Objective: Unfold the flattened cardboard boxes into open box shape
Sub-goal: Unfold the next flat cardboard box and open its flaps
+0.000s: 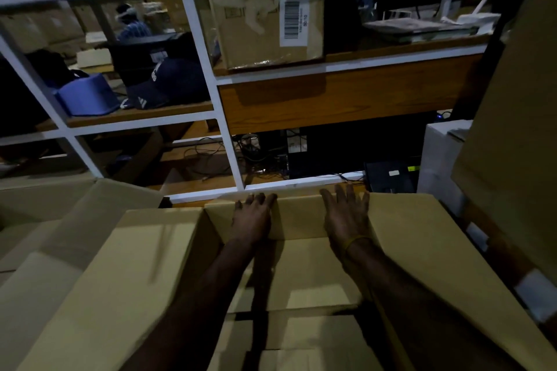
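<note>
Both forearms reaching down into opened cardboard box (301, 268), directly below. Left hand (252, 220) and right hand (346, 220) flat, fingers spread, gripping nothing, pressed on far flap (297, 215). Likely step: pushing that flap outward; next, probably squaring side flaps. Barcode label (294, 19) on shelved carton (256, 36), reading perhaps "$0.10"; rest illegible.

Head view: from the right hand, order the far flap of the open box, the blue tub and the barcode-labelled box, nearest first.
1. Far flap: under the right hand, pressed flat.
2. Barcode-labelled box: behind the glass, above and slightly left.
3. Blue tub: left shelf, far across.
</note>
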Available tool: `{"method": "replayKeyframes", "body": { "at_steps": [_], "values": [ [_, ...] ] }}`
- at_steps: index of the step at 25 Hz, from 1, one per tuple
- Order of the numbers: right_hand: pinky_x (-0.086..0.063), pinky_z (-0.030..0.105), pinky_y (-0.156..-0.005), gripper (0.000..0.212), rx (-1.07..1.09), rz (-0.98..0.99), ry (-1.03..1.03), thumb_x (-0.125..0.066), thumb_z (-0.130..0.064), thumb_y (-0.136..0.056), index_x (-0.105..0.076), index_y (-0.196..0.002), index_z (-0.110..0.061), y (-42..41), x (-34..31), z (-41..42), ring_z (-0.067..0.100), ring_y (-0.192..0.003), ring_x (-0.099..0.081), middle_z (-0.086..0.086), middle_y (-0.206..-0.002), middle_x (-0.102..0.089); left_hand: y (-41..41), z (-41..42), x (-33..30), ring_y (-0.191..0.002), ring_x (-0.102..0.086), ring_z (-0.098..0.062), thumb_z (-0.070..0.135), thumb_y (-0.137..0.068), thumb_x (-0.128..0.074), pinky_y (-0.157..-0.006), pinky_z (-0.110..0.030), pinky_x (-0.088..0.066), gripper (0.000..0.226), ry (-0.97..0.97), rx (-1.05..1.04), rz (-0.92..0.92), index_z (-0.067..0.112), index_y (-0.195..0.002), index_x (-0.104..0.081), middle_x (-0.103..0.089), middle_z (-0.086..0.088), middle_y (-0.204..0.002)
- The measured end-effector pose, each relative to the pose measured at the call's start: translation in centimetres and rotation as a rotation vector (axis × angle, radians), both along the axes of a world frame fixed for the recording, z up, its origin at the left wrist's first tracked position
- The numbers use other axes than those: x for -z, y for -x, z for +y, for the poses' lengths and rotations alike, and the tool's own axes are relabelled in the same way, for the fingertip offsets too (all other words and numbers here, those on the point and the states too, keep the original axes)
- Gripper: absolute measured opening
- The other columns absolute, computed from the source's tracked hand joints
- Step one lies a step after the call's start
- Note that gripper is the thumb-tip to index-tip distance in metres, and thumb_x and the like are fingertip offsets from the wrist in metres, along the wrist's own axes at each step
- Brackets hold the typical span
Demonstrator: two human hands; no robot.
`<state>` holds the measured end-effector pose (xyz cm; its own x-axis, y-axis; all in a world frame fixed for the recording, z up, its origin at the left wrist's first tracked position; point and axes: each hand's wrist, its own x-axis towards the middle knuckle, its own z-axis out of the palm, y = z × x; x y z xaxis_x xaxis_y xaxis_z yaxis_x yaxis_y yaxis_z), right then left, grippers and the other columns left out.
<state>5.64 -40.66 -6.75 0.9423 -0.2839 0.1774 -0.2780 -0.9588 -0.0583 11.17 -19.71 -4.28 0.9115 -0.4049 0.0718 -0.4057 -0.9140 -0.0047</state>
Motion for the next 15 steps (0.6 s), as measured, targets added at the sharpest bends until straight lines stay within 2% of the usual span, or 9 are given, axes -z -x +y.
{"method": "replayKeyframes", "body": {
  "at_steps": [2,4,7,11,15],
  "values": [
    [-0.011,0.065,-0.114,0.082,-0.010,0.037,0.002,-0.062,-0.032,-0.089,-0.012,-0.154,-0.034,1.3,-0.5,0.5,0.038,-0.150,-0.002,0.010,-0.164,-0.009,0.7,1.2,-0.3,-0.150,-0.012,-0.031,0.029,-0.096,-0.055,-0.114,-0.062,-0.024,0.076,-0.043,0.014,0.078,0.034,-0.156,-0.008,-0.010,-0.004,-0.164],
    [-0.010,0.066,-0.114,0.083,0.013,0.061,-0.025,-0.061,-0.034,-0.091,-0.008,-0.155,-0.037,3.0,-0.9,1.0,0.041,-0.149,0.000,0.009,-0.165,0.000,2.0,2.2,-0.5,-0.151,-0.006,-0.032,0.034,-0.094,-0.060,-0.111,-0.065,-0.026,0.083,-0.039,0.021,0.134,0.037,-0.156,-0.004,0.000,-0.002,-0.165],
    [-0.011,0.069,-0.113,0.075,0.091,0.112,-0.082,-0.054,-0.038,-0.096,-0.007,-0.155,-0.036,6.4,-1.3,1.3,0.043,-0.148,-0.003,0.009,-0.164,-0.002,5.4,4.1,-0.5,-0.150,-0.008,-0.033,0.033,-0.094,-0.060,-0.107,-0.066,-0.029,0.081,-0.014,0.012,0.133,0.039,-0.155,-0.008,0.002,-0.004,-0.165],
    [-0.017,0.069,-0.111,0.075,0.130,0.191,-0.068,-0.051,-0.044,-0.096,-0.008,-0.156,-0.034,12.5,-1.3,1.6,0.039,-0.148,-0.006,0.006,-0.163,-0.009,10.9,8.1,0.6,-0.150,-0.006,-0.034,0.034,-0.097,-0.054,-0.108,-0.070,-0.022,0.074,0.027,-0.046,0.159,0.042,-0.154,-0.008,0.004,-0.003,-0.165],
    [-0.019,0.067,-0.111,0.073,0.178,0.185,-0.113,-0.054,-0.046,-0.094,-0.014,-0.155,-0.034,19.4,-1.7,3.9,0.041,-0.147,-0.009,0.007,-0.163,-0.005,17.1,12.2,1.0,-0.149,-0.015,-0.036,0.040,-0.097,-0.052,-0.118,-0.058,-0.017,0.069,-0.023,-0.094,0.068,0.035,-0.155,-0.014,-0.006,-0.011,-0.165]
  ]
}}
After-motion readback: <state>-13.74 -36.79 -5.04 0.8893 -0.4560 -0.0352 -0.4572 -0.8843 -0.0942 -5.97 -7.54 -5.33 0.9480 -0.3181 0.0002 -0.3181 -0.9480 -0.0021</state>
